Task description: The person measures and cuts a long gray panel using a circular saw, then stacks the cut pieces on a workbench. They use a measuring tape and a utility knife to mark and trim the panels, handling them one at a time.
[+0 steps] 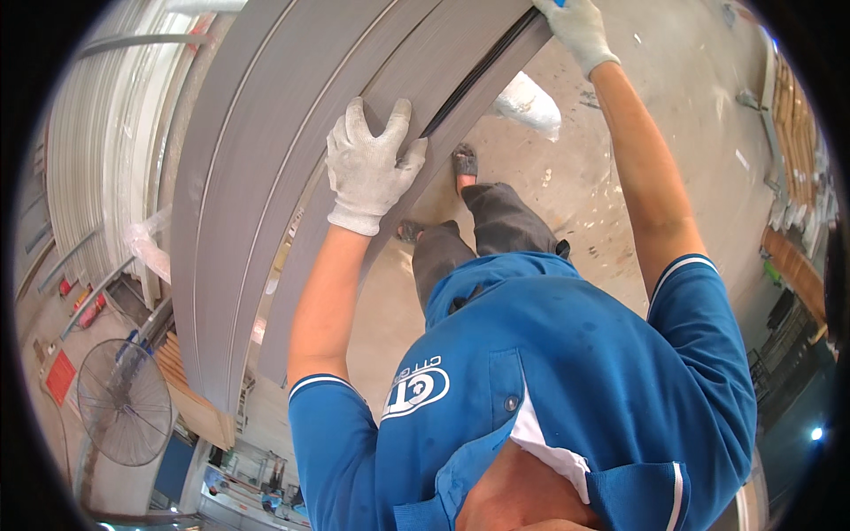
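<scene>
Long grey grooved panels [274,115] stretch across the upper left, curved by the lens. My left hand [367,164], in a whitish knit glove, rests on a panel near its edge, fingers spread. Its thumb lies beside the lower end of a thin black strip [478,78], which runs in a groove along the panel edge. At the strip's upper end my right hand [580,34], gloved alike, has its fingers closed at the panel edge. A small blue thing [559,3] shows at those fingers, mostly cut off by the picture's top, so its kind is unclear.
White long profiles [93,168] are stacked at the left, above a round caged fan [124,403]. A plastic-wrapped bundle [529,106] sticks out beyond the panel edge. Brown long pieces [799,133] stand at the far right. Below me is a stained concrete floor [567,177].
</scene>
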The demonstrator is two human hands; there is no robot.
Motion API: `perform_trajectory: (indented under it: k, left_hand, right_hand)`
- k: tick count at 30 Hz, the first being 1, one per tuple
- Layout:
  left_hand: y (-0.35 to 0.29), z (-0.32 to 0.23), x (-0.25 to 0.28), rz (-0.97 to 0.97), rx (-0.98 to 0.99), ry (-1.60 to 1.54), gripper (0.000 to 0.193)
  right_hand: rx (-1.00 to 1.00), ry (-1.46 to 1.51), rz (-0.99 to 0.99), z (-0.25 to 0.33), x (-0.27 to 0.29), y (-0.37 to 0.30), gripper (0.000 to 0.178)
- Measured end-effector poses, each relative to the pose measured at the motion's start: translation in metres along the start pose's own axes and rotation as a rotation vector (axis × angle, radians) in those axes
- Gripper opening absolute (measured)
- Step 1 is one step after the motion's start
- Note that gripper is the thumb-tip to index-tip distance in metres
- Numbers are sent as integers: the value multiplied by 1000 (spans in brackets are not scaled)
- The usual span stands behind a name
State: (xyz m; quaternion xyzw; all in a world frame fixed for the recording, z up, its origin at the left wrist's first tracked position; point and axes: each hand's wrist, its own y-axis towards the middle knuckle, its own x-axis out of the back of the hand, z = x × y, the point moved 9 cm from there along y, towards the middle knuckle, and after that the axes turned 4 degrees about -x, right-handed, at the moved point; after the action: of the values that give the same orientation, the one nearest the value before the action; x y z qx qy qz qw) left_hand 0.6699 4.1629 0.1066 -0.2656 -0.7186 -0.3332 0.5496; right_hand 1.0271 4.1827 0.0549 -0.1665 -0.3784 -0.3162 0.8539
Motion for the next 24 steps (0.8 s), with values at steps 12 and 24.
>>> perform_trajectory:
  k: [12,24]
  left_hand:
    - [37,-16,-11,16,24,27,56]
    - [52,-23,-8,156,23,140,53]
  right_hand:
    - [34,-14,-14,10,1,-7,31]
    - [-48,80,-3,8,4,-14,31]
